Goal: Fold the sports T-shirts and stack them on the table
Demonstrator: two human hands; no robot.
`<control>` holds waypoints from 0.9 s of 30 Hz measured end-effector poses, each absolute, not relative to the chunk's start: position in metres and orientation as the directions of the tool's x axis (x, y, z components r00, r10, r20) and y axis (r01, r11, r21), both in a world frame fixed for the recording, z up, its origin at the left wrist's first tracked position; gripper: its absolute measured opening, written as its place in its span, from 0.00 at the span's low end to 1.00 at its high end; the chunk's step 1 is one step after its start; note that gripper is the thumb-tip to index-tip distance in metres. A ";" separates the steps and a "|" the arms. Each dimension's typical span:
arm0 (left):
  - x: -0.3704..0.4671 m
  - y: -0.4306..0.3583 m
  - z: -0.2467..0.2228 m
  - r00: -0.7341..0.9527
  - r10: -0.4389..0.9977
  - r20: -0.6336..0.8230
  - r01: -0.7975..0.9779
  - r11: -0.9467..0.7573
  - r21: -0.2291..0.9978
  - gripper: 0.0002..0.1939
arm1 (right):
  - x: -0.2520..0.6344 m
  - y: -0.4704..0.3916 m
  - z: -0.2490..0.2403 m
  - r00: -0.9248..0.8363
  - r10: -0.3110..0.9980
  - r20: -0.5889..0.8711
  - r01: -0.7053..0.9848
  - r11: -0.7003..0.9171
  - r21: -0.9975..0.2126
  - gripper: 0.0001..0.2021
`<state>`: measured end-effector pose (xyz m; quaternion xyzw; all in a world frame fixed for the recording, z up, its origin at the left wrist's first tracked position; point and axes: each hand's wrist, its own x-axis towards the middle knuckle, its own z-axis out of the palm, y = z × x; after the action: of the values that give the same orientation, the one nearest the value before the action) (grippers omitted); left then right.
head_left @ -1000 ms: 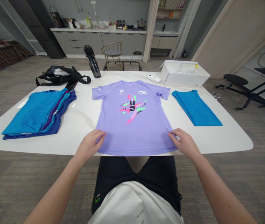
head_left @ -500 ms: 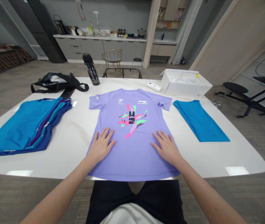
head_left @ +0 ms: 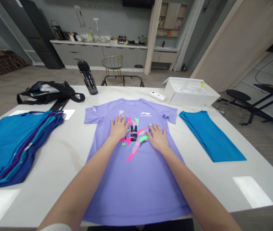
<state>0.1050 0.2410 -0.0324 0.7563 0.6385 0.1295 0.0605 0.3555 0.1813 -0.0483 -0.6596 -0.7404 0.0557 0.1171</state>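
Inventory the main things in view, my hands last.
T-shirt: 1, purple, table centre
Folded garment: 1, blue, right of T-shirt
Garment stack: 1, blue and purple, left
Strapped bag: 1, black, behind stack
Bottle: 1, black, right of bag
Open box: 1, white, far right
Small device: 1, white, left of box
Table: 1, white, foreground
Chair: 1, gold, beyond table
Stools: 2, black, beyond table
Left hand: 1, bare, on T-shirt
Right hand: 1, bare, on T-shirt

Left hand [head_left: 119,129], right hand [head_left: 158,138] moved up shirt [head_left: 136,183] from hem [head_left: 136,220] to print [head_left: 134,137], seemingly flat.
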 end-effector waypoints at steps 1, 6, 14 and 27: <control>0.104 0.252 -0.034 0.139 0.982 0.131 0.950 -0.170 0.261 0.32 | 0.356 0.180 -0.050 -0.105 0.989 0.100 0.965 0.125 -0.230 0.31; 0.087 0.290 -0.045 0.049 0.986 0.161 0.961 -0.091 0.262 0.31 | 0.358 0.176 -0.051 -0.103 0.990 0.099 0.963 0.124 -0.238 0.30; 0.078 0.297 -0.062 0.051 0.987 0.154 0.968 -0.087 0.234 0.32 | 0.361 0.213 -0.044 -0.033 0.973 0.229 0.953 0.099 -0.285 0.30; 0.071 0.313 -0.048 -0.031 0.984 0.175 0.978 -0.007 0.209 0.33 | 0.407 0.381 -0.018 0.360 0.928 -0.100 0.887 -0.373 -0.270 0.36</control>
<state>0.0714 0.3128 -0.0484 0.6960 0.7047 0.1374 0.0114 0.4069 0.3807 -0.0177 -0.8202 -0.5533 0.1184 0.0849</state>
